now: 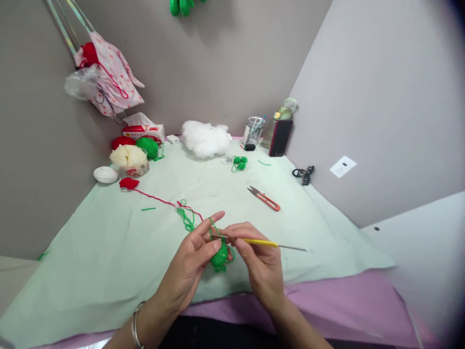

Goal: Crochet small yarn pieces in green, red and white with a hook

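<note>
My left hand [194,252] pinches a small green crochet piece [219,258] between thumb and fingers, with green yarn running over its raised index finger. In my right hand [263,264] is a crochet hook [261,242] with a yellow handle, held like a pen. One metal end points right; the other reaches left to the top of the crochet piece. Loose green yarn [186,220] lies just beyond the left hand. A red strand [156,197] runs from near that hand back to a small red piece [129,183].
Orange-handled thread snips [264,198] lie right of centre. White stuffing [205,139], a clear cup [254,131], a phone [281,138] and a bottle [284,112] stand along the back. Yarn balls [147,147] and a tissue box [143,130] are back left. A hair claw [304,174] lies at right.
</note>
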`<state>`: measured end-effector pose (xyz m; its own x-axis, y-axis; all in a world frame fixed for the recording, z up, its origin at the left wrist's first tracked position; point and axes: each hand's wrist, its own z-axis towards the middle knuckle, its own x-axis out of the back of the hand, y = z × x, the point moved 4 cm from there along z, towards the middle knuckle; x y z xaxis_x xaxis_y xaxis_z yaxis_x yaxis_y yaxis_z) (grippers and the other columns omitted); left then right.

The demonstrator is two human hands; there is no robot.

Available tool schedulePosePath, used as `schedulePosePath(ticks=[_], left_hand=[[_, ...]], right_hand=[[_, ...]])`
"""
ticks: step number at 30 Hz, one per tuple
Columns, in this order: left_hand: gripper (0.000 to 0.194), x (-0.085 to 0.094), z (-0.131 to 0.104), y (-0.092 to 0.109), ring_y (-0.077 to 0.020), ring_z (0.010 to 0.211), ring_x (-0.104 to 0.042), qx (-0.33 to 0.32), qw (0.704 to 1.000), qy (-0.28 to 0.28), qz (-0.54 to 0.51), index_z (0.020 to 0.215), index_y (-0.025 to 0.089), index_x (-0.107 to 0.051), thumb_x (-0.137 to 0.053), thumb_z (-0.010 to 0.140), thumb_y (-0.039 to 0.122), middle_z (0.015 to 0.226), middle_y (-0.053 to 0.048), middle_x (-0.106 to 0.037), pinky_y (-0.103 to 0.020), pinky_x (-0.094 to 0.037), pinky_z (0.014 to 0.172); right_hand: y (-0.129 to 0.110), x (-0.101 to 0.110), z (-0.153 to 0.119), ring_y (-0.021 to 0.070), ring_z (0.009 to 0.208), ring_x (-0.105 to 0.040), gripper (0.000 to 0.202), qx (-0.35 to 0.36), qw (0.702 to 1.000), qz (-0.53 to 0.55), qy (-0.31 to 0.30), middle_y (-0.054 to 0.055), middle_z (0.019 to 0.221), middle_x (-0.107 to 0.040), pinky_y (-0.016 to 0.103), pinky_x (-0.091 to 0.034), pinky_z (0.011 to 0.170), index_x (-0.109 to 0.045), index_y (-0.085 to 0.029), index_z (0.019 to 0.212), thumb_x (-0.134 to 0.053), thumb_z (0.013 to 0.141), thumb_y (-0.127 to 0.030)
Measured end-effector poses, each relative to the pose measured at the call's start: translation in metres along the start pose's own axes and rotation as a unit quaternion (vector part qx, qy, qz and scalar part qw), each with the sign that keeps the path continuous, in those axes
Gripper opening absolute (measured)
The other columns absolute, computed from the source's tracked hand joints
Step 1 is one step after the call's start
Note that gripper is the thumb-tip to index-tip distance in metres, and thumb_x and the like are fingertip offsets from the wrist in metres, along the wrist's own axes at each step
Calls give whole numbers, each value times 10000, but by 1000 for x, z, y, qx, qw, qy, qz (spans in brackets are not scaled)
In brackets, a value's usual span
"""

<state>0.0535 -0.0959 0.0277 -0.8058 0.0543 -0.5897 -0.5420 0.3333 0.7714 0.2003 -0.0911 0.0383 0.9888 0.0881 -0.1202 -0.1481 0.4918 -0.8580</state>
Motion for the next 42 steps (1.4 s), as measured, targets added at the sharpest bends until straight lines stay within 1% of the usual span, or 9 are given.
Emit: schedulePosePath(ticks=[4, 10, 13, 16, 20, 23, 29, 36, 42], left_hand=[[588, 1, 0, -2, -176, 936, -626, -26, 999, 29, 31, 1362, 240, -700, -872, 800, 276, 921, -12, -691, -303, -464, 909], [572, 1, 2, -10, -163, 913, -643, 6, 998, 41, -49, 1319, 217, -723, -886, 781, 321, 958, -32, -719, -269, -492, 879], [491, 2, 4, -10, -141, 832, -631, 48, 995, 27, -87, 1254, 177, -760, -865, 782, 261, 887, -29, -691, -250, -503, 811], [530, 1, 5, -6, -121, 784, -602, 14, 998, 32, -57, 1300, 177, -736, -853, 785, 212, 858, -10, -666, -235, -488, 765], [623, -2, 4, -8, -131, 872, -613, -52, 996, 69, -24, 1371, 256, -691, -883, 779, 228, 888, 10, -678, -239, -479, 842], [555, -2, 5, -13, -144, 878, -618, 6, 997, 47, -67, 1319, 215, -727, -878, 787, 257, 885, -9, -677, -257, -485, 855], [529, 1, 4, -6, -130, 850, -621, -17, 998, 46, -34, 1299, 227, -742, -871, 786, 223, 874, 4, -682, -248, -473, 831], [587, -2, 2, -11, -138, 916, -642, -25, 998, 52, -17, 1347, 265, -721, -891, 785, 252, 943, -12, -731, -248, -471, 882], [529, 3, 6, -6, -120, 781, -605, 30, 997, 30, -58, 1289, 183, -758, -883, 781, 261, 800, -11, -654, -220, -475, 762]], right_hand=[[-6, -4, -2, 188, 878, -737, 262, 63, 992, -109, 1, 52, 967, -790, 319, -621, 738, -769, -269, 1108, -594, 999, -107], [-12, -9, -14, 245, 1042, -729, 402, 249, 914, -317, -53, 137, 1185, -769, 378, -636, 821, -722, -258, 1301, -605, 969, -64], [-9, 1, -9, 208, 900, -730, 317, 155, 964, -218, -3, 86, 1021, -771, 339, -625, 743, -754, -259, 1183, -589, 983, -78], [-4, 7, -4, 172, 728, -685, 215, 49, 992, -106, 41, 48, 871, -740, 311, -590, 643, -758, -240, 1037, -571, 1014, -137], [-5, 0, -8, 201, 867, -718, 251, 132, 971, -200, -1, 85, 987, -755, 331, -604, 713, -777, -247, 1106, -615, 981, -102], [-7, -1, -12, 222, 969, -721, 351, 191, 950, -247, -16, 101, 1067, -763, 348, -606, 764, -769, -258, 1191, -617, 954, -47], [0, 7, -3, 178, 796, -692, 182, 21, 998, -33, 40, 49, 904, -751, 309, -568, 663, -790, -256, 1024, -620, 1009, -190], [3, -6, 1, 164, 828, -704, 188, -9, 1000, 12, 10, 52, 976, -787, 296, -594, 723, -821, -275, 1049, -650, 1003, -211], [8, 11, -1, 117, 707, -669, 147, -48, 997, 32, 52, 26, 903, -762, 254, -562, 669, -822, -274, 1007, -681, 991, -239]])
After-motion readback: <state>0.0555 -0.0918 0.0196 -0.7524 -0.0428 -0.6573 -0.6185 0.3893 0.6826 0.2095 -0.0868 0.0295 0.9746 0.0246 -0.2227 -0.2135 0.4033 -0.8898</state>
